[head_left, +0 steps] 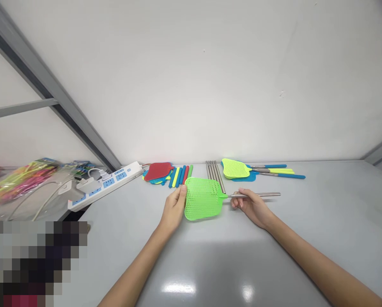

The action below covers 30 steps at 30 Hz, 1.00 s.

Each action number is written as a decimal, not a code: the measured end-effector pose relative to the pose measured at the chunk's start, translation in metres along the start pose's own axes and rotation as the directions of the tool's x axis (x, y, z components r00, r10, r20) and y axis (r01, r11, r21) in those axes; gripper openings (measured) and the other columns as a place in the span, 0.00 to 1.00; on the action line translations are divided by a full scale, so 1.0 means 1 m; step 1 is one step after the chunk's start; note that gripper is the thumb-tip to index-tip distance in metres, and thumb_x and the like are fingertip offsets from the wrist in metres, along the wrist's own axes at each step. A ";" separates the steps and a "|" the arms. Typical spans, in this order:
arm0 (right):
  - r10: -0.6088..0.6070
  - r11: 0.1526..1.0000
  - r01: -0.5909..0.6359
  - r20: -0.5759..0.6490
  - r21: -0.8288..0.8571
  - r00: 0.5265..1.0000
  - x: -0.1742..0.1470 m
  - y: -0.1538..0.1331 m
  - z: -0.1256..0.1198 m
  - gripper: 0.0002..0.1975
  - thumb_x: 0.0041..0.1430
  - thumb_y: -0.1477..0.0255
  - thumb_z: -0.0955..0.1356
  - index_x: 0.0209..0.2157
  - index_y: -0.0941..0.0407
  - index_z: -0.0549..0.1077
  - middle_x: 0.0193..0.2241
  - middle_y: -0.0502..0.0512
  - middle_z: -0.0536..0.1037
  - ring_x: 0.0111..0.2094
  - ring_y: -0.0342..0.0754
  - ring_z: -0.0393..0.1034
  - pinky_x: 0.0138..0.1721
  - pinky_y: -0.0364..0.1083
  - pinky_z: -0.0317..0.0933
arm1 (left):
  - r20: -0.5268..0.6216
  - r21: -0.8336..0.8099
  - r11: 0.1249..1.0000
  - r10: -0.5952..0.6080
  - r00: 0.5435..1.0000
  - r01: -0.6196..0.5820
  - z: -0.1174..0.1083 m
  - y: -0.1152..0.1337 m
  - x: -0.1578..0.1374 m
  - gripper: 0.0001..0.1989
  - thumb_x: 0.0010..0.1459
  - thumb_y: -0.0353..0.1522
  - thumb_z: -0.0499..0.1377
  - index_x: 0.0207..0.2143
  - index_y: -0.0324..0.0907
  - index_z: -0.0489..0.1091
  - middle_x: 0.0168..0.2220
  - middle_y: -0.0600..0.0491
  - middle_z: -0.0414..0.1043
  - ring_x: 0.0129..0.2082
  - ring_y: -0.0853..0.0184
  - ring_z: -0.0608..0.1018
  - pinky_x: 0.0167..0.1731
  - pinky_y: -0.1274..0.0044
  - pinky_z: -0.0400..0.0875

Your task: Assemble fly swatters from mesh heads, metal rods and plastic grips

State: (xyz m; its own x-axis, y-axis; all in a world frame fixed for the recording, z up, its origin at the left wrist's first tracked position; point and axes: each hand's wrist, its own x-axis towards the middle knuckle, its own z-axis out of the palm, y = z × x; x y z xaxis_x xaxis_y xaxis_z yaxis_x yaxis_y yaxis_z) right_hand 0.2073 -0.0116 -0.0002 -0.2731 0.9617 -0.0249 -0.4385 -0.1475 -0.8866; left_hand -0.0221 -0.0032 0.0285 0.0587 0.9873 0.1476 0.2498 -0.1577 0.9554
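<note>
A green fly swatter (pixel 204 199) is held level above the table between both hands. My left hand (pixel 175 205) pinches the left edge of its perforated head, thumb on top. Around the metal rod to the right of the head, the fingers of my right hand (pixel 250 205) are closed. The rod's bare end (pixel 270 194) sticks out past that hand, with no coloured grip on it. Behind the swatter head lie several metal rods (pixel 213 172) and, further left, several coloured grip sleeves (pixel 180 175).
Loose swatter heads (pixel 159 171) are stacked at the back left. Swatters with coloured grips (pixel 237 169) lie at the back right. A white power strip (pixel 112 183) with plugs and cables stands left, beside plastic-bagged goods (pixel 27 179). A wall closes off the back of the grey table (pixel 331 204).
</note>
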 end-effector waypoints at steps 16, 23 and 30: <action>-0.023 0.993 0.038 0.127 -0.116 0.992 0.000 0.002 -0.005 0.19 0.49 0.72 0.58 0.08 0.58 0.63 0.18 0.57 0.68 0.25 0.47 0.60 0.30 0.46 0.49 | 0.232 0.752 0.561 0.266 0.936 -0.346 -0.006 -0.054 0.022 0.22 0.56 0.37 0.44 0.53 0.43 0.53 0.56 0.47 0.51 0.56 0.60 0.50 0.49 0.65 0.46; -0.032 0.980 0.056 0.125 -0.190 0.992 0.000 0.004 -0.005 0.20 0.51 0.71 0.59 0.08 0.59 0.64 0.18 0.56 0.68 0.23 0.45 0.59 0.27 0.45 0.49 | 0.236 0.780 0.512 0.291 0.927 -0.360 -0.003 -0.043 0.018 0.18 0.56 0.37 0.44 0.49 0.44 0.57 0.53 0.46 0.57 0.55 0.59 0.55 0.49 0.63 0.41; -0.009 0.973 0.031 0.094 -0.230 0.996 0.002 0.007 -0.004 0.19 0.52 0.70 0.59 0.11 0.60 0.66 0.18 0.55 0.69 0.23 0.44 0.60 0.27 0.45 0.51 | 0.247 0.769 0.520 0.293 0.924 -0.370 0.000 -0.039 0.014 0.18 0.56 0.36 0.45 0.48 0.42 0.56 0.51 0.47 0.59 0.52 0.62 0.59 0.48 0.65 0.45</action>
State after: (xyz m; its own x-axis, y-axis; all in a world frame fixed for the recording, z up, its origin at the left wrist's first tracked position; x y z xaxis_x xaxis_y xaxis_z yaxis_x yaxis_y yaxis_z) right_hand 0.2071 -0.0101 -0.0084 -0.3485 0.9369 0.0267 -0.2380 -0.0609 -0.9693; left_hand -0.0307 0.0164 -0.0066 0.3658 0.8612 0.3528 0.8519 -0.4625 0.2456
